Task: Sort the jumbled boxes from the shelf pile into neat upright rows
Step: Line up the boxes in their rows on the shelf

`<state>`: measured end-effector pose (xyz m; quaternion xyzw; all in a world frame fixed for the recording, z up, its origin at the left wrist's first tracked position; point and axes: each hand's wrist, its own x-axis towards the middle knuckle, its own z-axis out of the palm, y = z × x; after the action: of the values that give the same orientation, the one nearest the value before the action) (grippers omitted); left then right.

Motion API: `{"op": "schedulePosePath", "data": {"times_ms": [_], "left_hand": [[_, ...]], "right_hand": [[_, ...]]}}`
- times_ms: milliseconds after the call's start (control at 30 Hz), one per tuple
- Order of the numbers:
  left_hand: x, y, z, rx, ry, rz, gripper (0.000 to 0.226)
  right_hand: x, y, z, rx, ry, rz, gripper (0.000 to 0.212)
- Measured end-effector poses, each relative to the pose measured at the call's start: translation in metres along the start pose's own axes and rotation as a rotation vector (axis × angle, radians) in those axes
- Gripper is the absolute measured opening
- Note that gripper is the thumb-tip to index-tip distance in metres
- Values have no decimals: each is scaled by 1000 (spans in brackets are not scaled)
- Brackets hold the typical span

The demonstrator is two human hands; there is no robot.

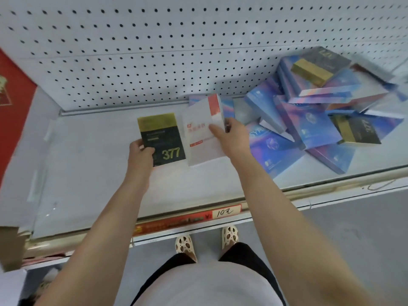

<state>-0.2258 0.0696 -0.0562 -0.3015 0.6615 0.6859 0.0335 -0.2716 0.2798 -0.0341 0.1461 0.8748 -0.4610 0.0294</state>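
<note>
My left hand (141, 151) grips the lower left corner of a black and gold box (162, 138) marked 377, held over the middle of the white shelf (88, 173). Right beside it, my right hand (231, 133) holds a white box with red print (202, 129) by its right edge, thumb on its face. The two boxes stand side by side, nearly touching. A jumbled pile of blue and purple boxes (309, 124) lies at the right of the shelf, with black and gold boxes (357, 131) mixed in and a gold one (311, 70) on top.
A white pegboard wall (154, 51) backs the shelf. A red panel (15, 102) stands at the left end. The shelf's front rail carries a red price strip with a handwritten tag (225, 212). Below are grey floor and my feet in pale shoes (207, 241).
</note>
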Motion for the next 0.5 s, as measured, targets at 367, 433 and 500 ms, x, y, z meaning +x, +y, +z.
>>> {"op": "schedulePosePath", "data": {"times_ms": [367,433,500], "left_hand": [[-45,7,86,98,-201,185,14],[-62,6,116,107,-290,206,11],[-84,4,149,122,-359,227,10]], "right_hand": [[-69,79,-131,362,333,132,31],[-80,100,-165,416,380,172,31],[-93,122,-201,471,441,210,27]]}}
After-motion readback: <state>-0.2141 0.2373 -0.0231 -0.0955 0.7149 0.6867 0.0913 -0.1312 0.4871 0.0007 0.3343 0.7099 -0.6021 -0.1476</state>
